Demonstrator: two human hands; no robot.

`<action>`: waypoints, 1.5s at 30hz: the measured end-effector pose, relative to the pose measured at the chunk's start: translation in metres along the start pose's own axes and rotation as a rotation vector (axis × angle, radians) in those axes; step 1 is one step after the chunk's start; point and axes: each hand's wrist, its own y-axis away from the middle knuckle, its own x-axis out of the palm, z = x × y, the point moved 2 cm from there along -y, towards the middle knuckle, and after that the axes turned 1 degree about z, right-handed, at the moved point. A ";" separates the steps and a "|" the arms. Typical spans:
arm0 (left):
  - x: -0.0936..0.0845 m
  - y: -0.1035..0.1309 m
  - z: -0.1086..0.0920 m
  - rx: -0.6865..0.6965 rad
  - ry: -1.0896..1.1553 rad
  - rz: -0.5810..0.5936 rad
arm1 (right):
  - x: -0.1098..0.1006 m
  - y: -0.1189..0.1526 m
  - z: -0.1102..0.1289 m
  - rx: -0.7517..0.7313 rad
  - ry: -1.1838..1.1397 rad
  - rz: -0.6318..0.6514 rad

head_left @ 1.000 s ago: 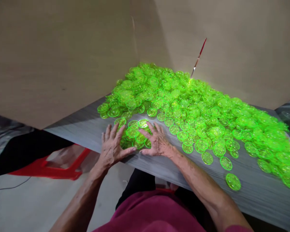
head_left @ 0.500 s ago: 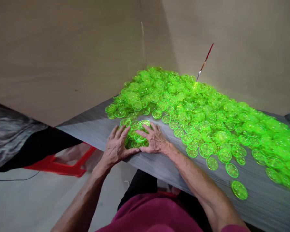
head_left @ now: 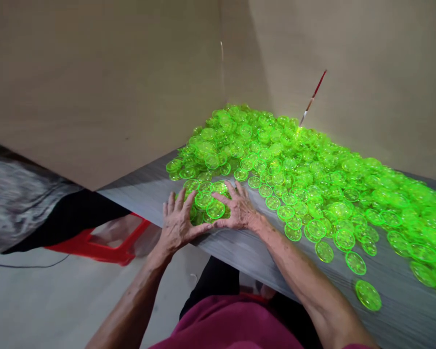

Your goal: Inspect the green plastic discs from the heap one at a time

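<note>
At the frame's middle, green discs (head_left: 203, 199) are loosely ringed by the left hand (head_left: 178, 220) and right hand (head_left: 239, 209), fingers spread wide; the thumbs have been brought closer than before.

This looks like a workshop: matching green discs (head_left: 298, 167) heap the grey table (head_left: 240, 247) beneath plain panels (head_left: 131, 72) across the upper frame.

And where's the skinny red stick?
In the head view, the red stick is right of centre, tilting up from the back of the big green disc pile, beyond the right hand.
</note>
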 end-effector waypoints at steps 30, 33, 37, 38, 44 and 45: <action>0.009 0.005 0.020 0.224 0.057 -0.293 | 0.025 -0.048 0.018 -0.160 -0.071 -0.138; 0.010 0.005 0.016 0.192 0.044 -0.303 | 0.026 -0.054 0.016 -0.161 -0.137 -0.163; 0.011 0.006 0.011 0.104 0.030 -0.257 | 0.026 -0.063 0.017 -0.136 -0.186 -0.182; 0.011 0.007 0.010 0.078 0.024 -0.245 | 0.026 -0.065 0.019 -0.132 -0.184 -0.178; 0.011 0.005 0.009 -0.022 -0.013 -0.243 | 0.027 -0.075 0.029 -0.156 -0.163 -0.120; 0.010 0.005 0.009 -0.029 -0.014 -0.246 | 0.026 -0.076 0.029 -0.166 -0.172 -0.115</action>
